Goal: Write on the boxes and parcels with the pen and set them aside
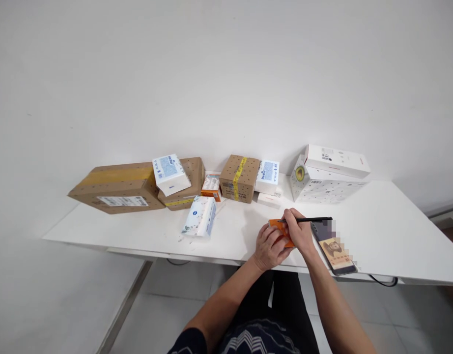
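gripping a small orange box (275, 224) near the front edge of the white table (388, 226), the fingers of the left hand (271, 248) curl over it and hide much of its face. the fingers of the right hand (299, 235) are pinched round a black pen (317, 219), its tip at the far end of the box; i cannot tell whether it touches. just right of these fingers lies a dark phone (331, 251) with a picture on its back. beyond the fingers, a small white box (268, 199) and a blue-and-white pack (268, 173) sit together, beside a taped cardboard box (229, 173). left of the fingers, well apart, lies a floral tissue pack (199, 216), with a large cardboard box (118, 190) farther left. far right of them, a long white box (337, 161) rests on an avocado-printed carton (318, 189).
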`<state>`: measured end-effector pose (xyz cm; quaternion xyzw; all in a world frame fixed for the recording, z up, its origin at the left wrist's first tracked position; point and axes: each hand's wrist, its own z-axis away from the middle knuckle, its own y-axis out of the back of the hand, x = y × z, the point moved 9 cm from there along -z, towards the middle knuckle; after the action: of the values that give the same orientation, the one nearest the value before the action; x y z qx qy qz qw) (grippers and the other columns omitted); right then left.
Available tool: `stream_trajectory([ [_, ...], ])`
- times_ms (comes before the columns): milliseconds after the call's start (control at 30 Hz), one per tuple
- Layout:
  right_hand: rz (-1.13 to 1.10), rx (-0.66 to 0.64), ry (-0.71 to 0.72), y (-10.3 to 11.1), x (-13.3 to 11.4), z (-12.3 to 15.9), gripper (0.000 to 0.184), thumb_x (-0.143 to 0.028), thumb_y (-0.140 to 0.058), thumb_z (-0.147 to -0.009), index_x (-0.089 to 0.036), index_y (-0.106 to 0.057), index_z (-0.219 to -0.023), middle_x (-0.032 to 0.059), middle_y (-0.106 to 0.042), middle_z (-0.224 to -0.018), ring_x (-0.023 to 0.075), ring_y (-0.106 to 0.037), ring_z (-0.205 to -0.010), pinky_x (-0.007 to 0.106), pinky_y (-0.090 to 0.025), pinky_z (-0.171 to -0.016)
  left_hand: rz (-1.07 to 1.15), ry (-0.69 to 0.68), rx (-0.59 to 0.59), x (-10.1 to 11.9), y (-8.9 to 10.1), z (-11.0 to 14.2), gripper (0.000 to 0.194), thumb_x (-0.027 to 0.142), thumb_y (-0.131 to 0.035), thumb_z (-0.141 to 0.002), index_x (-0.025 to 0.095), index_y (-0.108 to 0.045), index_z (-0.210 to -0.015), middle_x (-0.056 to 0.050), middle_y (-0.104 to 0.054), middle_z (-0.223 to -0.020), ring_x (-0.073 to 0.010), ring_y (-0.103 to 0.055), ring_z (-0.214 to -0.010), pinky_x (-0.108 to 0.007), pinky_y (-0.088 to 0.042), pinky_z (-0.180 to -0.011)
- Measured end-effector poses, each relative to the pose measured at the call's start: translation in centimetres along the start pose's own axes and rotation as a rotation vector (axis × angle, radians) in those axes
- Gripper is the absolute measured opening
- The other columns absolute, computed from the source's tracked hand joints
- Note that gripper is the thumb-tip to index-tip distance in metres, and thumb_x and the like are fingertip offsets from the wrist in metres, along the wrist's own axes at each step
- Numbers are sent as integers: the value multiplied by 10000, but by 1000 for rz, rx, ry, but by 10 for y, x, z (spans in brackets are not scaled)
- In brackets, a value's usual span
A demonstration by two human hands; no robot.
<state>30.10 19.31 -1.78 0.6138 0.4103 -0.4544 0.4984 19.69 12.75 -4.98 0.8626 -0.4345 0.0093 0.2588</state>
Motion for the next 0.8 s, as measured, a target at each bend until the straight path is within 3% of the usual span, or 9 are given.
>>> stream_trajectory([
  [133,69,19,20,1,-1,2,382,-488,-438,-905,-208,-569,-679,-48,-480,-515,121,-454,-488,252,-396,-517,31,8,-6,-3,-4,1,220,373,-628,-807,272,-637,-1002,-41,-658,-1007,-227,-587,-1048,-441,-425,-988],
  [267,99,-62,58,-4,-3,1,372,-482,-445,-904,-200,-630,-748,-39,-514,-536,136,-509,-545,256,-430,-578,9,-45,116,3,8,-6,207,347,-620,-820,226,-630,-988,-44,-665,-991,-212,-593,-1010,-397,-428,-902],
  [400,176,-106,69,-8,-7,0,370,-464,-448,-902,-199,-586,-682,-38,-514,-534,129,-503,-534,250,-419,-563,4,-47,122,4,10,-9,207,340,-629,-820,215,-630,-985,-47,-663,-981,-204,-596,-994,-379,-419,-861],
  [567,356,-23,153,-7,-15,1,382,-461,-406,-912,-214,-478,-630,-48,-456,-511,116,-447,-503,244,-379,-529,17,-31,139,3,11,-7,156,336,-605,-833,215,-614,-931,-51,-649,-974,-210,-587,-1018,-380,-416,-863],
  [800,402,-25,135,-9,-10,0,406,-471,-361,-924,-213,-472,-631,-44,-459,-514,114,-442,-499,243,-372,-527,29,-30,122,2,9,-6,158,337,-604,-824,214,-602,-925,-50,-628,-1003,-211,-564,-1046,-379,-405,-886],
])
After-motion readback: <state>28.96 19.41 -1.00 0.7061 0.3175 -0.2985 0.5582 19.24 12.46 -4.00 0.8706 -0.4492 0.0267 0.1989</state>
